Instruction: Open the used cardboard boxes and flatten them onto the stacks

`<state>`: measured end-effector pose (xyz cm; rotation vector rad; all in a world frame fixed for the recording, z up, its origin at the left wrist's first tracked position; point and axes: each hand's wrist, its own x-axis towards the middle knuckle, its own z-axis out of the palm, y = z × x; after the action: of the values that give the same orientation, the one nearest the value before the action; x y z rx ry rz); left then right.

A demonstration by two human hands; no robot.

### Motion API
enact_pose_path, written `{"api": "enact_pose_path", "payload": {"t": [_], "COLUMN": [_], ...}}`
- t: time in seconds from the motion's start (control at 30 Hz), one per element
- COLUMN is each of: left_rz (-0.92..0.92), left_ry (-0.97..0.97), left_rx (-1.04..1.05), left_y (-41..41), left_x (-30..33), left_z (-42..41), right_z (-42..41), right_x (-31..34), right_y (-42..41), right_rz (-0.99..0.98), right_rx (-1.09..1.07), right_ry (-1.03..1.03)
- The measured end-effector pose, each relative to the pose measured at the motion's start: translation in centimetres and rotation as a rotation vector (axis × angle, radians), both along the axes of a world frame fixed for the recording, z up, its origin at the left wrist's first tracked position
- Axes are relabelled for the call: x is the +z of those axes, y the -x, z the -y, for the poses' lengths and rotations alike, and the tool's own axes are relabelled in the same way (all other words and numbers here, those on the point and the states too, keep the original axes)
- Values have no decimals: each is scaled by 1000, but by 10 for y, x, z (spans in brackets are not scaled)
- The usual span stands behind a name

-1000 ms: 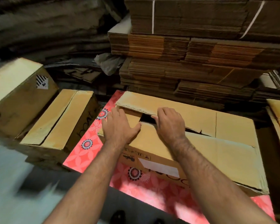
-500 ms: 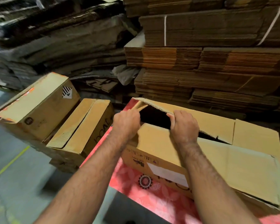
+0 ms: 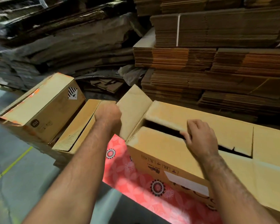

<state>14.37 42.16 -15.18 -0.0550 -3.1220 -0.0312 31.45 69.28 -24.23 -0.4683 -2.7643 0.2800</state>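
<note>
Since half a second ago, the left hand (image 3: 108, 116) has pulled the small end flap (image 3: 133, 110) out of the box and swung it up and to the left, so that it now stands tilted at the left end of the long cardboard box (image 3: 176, 152). Before, this flap was only a little lifted over the dark opening. The right hand (image 3: 199, 136) has moved a bit to the right along the slot between the two long top flaps.

The long box lies on a pink flowered sheet (image 3: 136, 180), directly in front of the person, with its left end between the two hands. The left hand is closed around the near edge of the end flap; its fingers are hidden behind the cardboard, and the forearm reaches straight forward. The right hand rests on the top of the box, its fingertips (image 3: 187, 136) curled into the slot and hooked under the edge of the far flap (image 3: 217, 126), the thumb lying on top.

At the left, two more closed boxes (image 3: 44, 109) stand on the grey floor (image 3: 23, 172). Behind everything, stacks of flattened cardboard (image 3: 217, 62) rise high.
</note>
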Motion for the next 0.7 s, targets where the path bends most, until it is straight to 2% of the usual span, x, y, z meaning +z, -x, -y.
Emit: {"api": "enact_pose_path", "payload": {"t": [0.03,0.1,0.17,0.23,0.3,0.4,0.47,0.53,0.63,0.7], "left_rz": [63,167,260,351,394,283,215,222,401,548], "left_ry": [6,-1,-175,-349,-400,-391,-473,-565,-717,-727], "left_rx": [-9,-156,-301,-348,-368,-423,-465,-565,-704,-733], "left_y": [5,7,3,2,7,21,31,36,34,34], "left_x": [-15,-47,-71,-84,-88,-78,-64,-46,-23,-17], "left_z": [4,3,-2,-6,-5,-2,-3,-9,-17,-22], "right_z": [-1,-2,-1,4,10,23,30,33,41,52], "right_x": [-2,0,6,11,18,30,38,50,69,92], "right_y": [-3,-2,1,1,0,0,0,-4,-17,-27], "right_rz": [35,63,111,170,211,249,243,247,269,211], "right_rx": [19,12,1,-19,-39,-84,-120,-184,-236,-263], "right_ry": [11,32,31,28,28,-1,-8,44,99,124]}}
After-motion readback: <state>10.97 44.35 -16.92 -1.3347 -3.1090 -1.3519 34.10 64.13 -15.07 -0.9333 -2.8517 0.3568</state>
